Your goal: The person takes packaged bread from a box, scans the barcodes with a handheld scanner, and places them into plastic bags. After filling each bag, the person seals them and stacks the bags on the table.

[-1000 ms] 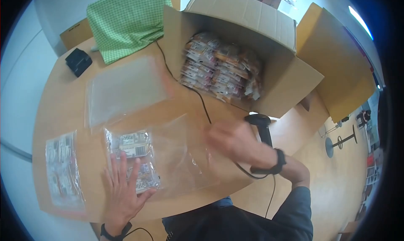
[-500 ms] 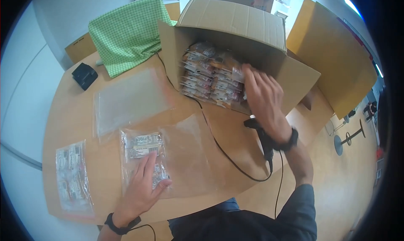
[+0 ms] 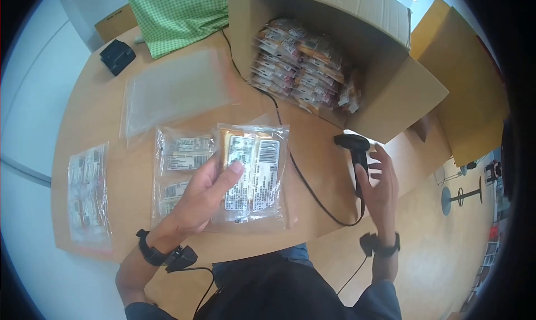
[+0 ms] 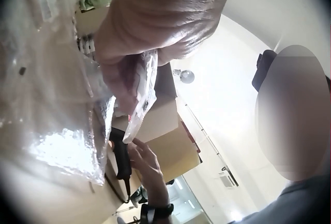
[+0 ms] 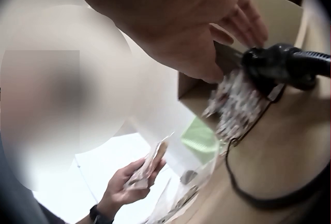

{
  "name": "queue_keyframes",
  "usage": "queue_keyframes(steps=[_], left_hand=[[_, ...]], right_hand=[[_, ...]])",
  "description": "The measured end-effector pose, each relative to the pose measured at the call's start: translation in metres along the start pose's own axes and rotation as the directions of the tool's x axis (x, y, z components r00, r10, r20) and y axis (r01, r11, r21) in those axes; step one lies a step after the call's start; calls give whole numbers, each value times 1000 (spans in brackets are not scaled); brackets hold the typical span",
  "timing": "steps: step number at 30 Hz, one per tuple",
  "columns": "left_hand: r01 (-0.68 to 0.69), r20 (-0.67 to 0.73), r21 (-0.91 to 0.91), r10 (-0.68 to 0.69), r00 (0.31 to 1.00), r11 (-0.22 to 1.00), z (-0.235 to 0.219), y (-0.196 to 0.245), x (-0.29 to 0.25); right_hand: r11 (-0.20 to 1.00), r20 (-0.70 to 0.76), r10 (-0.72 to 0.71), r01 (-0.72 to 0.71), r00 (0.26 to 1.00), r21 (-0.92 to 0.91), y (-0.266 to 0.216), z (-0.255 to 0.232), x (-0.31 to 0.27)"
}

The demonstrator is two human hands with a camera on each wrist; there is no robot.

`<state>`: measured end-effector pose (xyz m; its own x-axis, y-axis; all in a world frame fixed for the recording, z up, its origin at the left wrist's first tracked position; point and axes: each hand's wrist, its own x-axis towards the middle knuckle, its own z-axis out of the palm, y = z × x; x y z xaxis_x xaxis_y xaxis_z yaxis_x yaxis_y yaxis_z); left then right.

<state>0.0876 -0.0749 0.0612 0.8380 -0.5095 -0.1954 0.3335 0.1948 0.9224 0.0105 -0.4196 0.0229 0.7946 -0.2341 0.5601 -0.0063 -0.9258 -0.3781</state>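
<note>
Left hand (image 3: 198,194) is holding: thumb pressed across the face, fingers behind a clear plastic packet (image 3: 255,177). I see two white printed labels side by side on it, a barcode on the right one, orange showing at the top edge. The packet is up off the table (image 3: 335,180), tilted towards the head camera, right of the flat bag.

Right hand (image 3: 382,189) is wide, thumb well apart from the fingers, at the black handheld barcode scanner (image 3: 355,146). From my feed the thumb overlaps the handle in the head view; I can't tell whether skin touches it.

Flat bag (image 3: 187,152) with labelled packs in it lies partly behind the left hand. Another filled clear bag (image 3: 88,194) lies near the table's left edge. Clear empty bags (image 3: 173,91) lie flat further back, with a green checked cloth (image 3: 178,18) and a small black device (image 3: 117,56) behind them.

Open cardboard box (image 3: 399,108) stands at the back, its opening facing the person, stacked bagged packs (image 3: 304,68) inside. Both wrist views agree: packet in the left, scanner beside the right.
</note>
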Motion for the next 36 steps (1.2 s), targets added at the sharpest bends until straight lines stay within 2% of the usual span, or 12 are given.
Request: queue_keyframes(steps=[2,6,8,10,14,19,22,24,28,33,34,36], left_hand=[[-14,36,166,9,999,986,2,-1,4],[-90,80,268,71,994,959,7,3,6],[-84,83,329,60,995,940,7,8,3],[-45,85,340,17,996,939,7,13,2],[-53,112,383,10,994,922,10,11,2],[-25,111,357,-15,994,934,12,13,1],[-43,126,381,-6,992,924,11,11,3],[-55,126,379,7,992,924,9,9,2],[-41,88,309,14,996,950,4,8,-3],[19,84,522,-73,994,853,-10,1,-3],[-41,119,518,-24,993,855,-7,-2,-3],[-100,154,512,24,988,853,2,2,-5]], right_hand=[[884,351,303,-399,886,243,21,16,12],[751,496,262,-497,828,434,25,19,21],[896,329,-46,-107,943,431,-12,0,9],[858,335,-283,81,899,508,-46,-18,7],[840,417,-431,187,800,509,-64,-20,9],[820,401,-472,223,785,528,-70,-14,15],[833,458,-428,144,779,533,-71,-16,13],[835,423,-319,40,848,549,-67,-16,12],[930,396,67,-201,916,309,-24,1,16],[859,490,354,-484,797,166,13,7,27],[858,489,358,-487,795,163,18,9,23],[970,304,239,-240,922,-33,29,19,14]])
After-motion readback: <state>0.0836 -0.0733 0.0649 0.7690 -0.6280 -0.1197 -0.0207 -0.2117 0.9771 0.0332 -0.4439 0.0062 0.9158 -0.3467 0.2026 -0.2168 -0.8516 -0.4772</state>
